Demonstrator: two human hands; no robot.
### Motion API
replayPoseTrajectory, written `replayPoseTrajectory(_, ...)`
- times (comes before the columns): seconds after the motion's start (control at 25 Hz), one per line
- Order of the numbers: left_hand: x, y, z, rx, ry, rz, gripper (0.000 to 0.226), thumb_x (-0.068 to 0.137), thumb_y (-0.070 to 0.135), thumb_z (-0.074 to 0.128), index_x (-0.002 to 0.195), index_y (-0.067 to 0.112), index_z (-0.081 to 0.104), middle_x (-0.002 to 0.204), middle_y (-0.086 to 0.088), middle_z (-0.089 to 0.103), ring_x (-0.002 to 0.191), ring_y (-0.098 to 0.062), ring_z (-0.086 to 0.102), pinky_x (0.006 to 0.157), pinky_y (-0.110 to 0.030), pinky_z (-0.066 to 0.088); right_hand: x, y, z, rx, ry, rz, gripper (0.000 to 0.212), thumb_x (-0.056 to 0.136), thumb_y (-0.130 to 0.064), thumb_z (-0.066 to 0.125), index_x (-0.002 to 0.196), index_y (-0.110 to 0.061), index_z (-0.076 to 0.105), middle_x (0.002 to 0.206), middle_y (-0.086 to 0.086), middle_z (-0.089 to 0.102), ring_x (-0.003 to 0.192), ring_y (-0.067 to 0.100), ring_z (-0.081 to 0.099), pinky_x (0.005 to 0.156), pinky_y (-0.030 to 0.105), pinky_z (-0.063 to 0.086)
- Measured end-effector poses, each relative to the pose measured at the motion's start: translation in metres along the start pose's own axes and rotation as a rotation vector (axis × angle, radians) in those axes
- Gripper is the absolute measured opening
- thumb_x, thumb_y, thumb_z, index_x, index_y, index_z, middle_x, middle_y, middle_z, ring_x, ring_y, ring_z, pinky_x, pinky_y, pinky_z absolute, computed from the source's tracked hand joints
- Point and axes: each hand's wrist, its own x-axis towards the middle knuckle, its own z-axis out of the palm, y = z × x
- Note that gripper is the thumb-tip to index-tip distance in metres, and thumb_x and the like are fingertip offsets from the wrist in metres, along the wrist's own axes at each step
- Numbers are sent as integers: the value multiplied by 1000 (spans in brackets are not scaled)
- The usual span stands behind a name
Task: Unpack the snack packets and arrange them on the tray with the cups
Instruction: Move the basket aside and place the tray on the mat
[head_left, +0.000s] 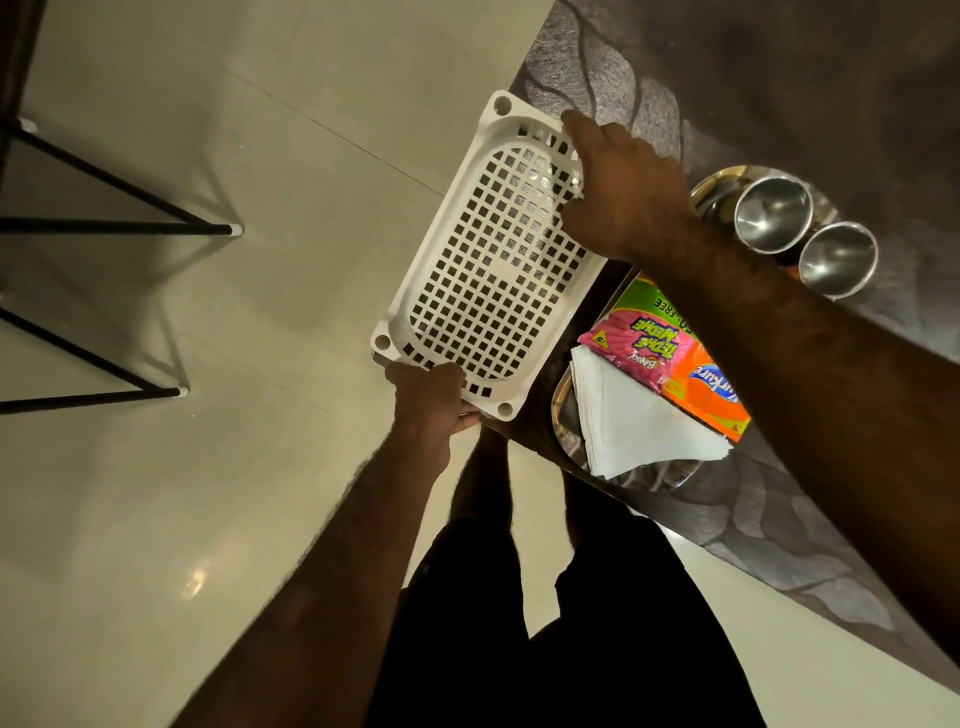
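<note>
A white perforated plastic basket (483, 270) hangs over the table's left edge, empty, held by both hands. My left hand (428, 402) grips its near end and my right hand (623, 192) grips its far right rim. On the steel tray (563, 421) lie a pink snack packet (636, 345), an orange snack packet (711, 392), a green packet (647, 299) partly under them, and a stack of white paper napkins (634, 431). Two upright steel cups (774, 213) (837, 258) stand at the tray's far end.
The dark patterned table (810, 78) fills the right side; its edge runs diagonally. Pale tiled floor (260, 312) lies to the left with black metal furniture legs (119, 228). My legs in dark shorts (545, 623) stand by the table edge.
</note>
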Motion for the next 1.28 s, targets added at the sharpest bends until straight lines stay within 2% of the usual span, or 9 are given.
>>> replayPoseTrajectory(0.2,-17,-8,-8,175,157,-63,53,85,37,61,125,19,31,109,-9,61,84,-31,70,62,-39,59,-24,11,-9,26,144,6,85,88,-21,61,166,-20,27,159,12,47,145,37,48,122,52,34)
replayPoseTrajectory(0.36,-39,-34,1,289,90,-158,54,90,34,63,133,11,41,116,-15,59,83,-31,66,56,-37,56,-44,49,-16,11,189,70,68,94,-28,58,159,-23,41,153,11,53,141,37,52,118,50,36)
replayPoseTrajectory(0.44,-49,-51,15,314,18,-220,48,93,31,62,133,11,47,114,-15,60,88,-30,67,61,-40,60,-51,77,-26,7,221,103,57,97,-35,55,153,-23,49,149,14,55,139,39,53,115,50,36)
replayPoseTrajectory(0.6,-60,-83,49,304,-45,-265,42,94,34,58,130,14,49,123,-19,59,92,-27,63,74,-44,59,-53,127,-49,27,245,170,57,96,-52,50,147,-27,56,147,15,58,142,38,50,117,53,34)
replayPoseTrajectory(0.72,-64,-100,74,297,-47,-292,47,94,43,57,132,17,48,124,-15,58,102,-28,64,79,-43,59,-44,161,-62,93,193,181,63,97,-66,41,134,-21,66,132,15,68,128,38,62,106,50,46)
replayPoseTrajectory(0.84,-66,-114,93,264,-112,-270,42,93,35,59,129,15,54,121,-12,61,103,-28,65,82,-41,57,-34,185,-61,286,72,179,58,103,-61,44,118,-13,73,111,11,71,109,30,66,90,37,48)
replayPoseTrajectory(1.0,-66,-121,107,107,-88,-219,23,87,16,60,110,15,60,121,-16,63,103,-31,66,79,-38,53,-28,198,-45,489,-8,123,61,103,-59,45,132,-11,69,131,10,73,124,28,67,113,46,50)
replayPoseTrajectory(1.12,-70,-127,112,-54,-93,-187,41,82,8,59,122,13,58,114,-14,63,95,-33,67,78,-39,56,-26,201,-38,587,18,89,64,100,-59,47,135,-9,67,136,10,70,128,27,65,116,50,48)
replayPoseTrajectory(1.28,-76,-133,115,-103,-86,-131,46,80,6,60,126,11,57,116,-16,63,92,-32,68,80,-43,60,-28,206,-34,629,27,93,59,100,-57,50,130,-9,69,131,10,72,126,27,66,115,50,48)
